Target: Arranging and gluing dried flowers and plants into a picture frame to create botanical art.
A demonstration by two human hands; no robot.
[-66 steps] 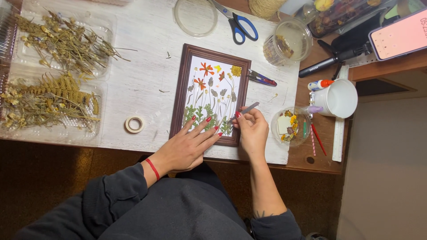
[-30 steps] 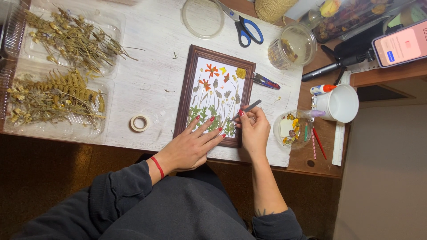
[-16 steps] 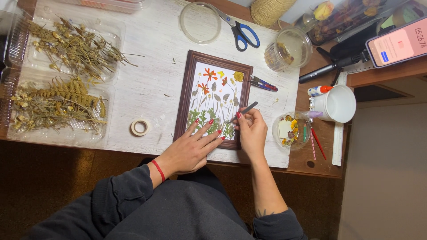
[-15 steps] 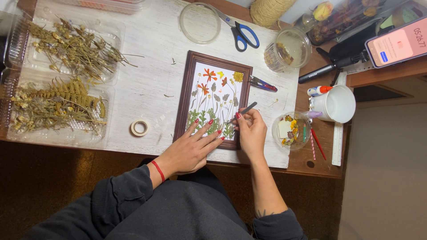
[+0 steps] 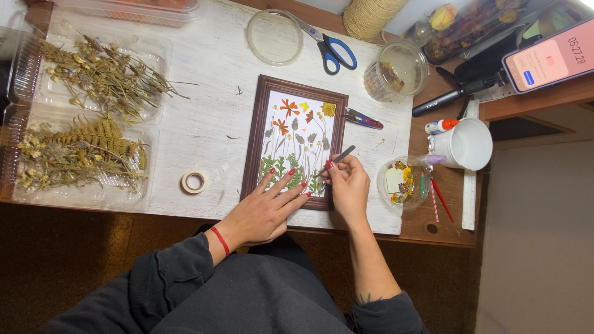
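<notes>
A brown wooden frame (image 5: 253, 142) lies on the white board, filled with pressed red, orange and yellow flowers and green leaves on white paper (image 5: 300, 139). My left hand (image 5: 266, 210) rests flat, fingers spread, on the frame's near edge and the lower leaves. My right hand (image 5: 348, 185) grips grey tweezers (image 5: 337, 158) whose tip points at the lower right of the flower picture.
Clear trays of dried plants (image 5: 86, 130) fill the left. A tape roll (image 5: 194, 182) lies near the frame. Blue scissors (image 5: 331, 46), a round lid (image 5: 274, 37), a plastic cup (image 5: 393, 71), small pliers (image 5: 362, 117), a white mug (image 5: 464, 143), a petal dish (image 5: 402, 182) and a phone (image 5: 547, 55) lie beyond and right.
Both hands stay almost still on the frame; the tweezers' tip shifts only slightly over the lower right flowers. The view drifts a little.
</notes>
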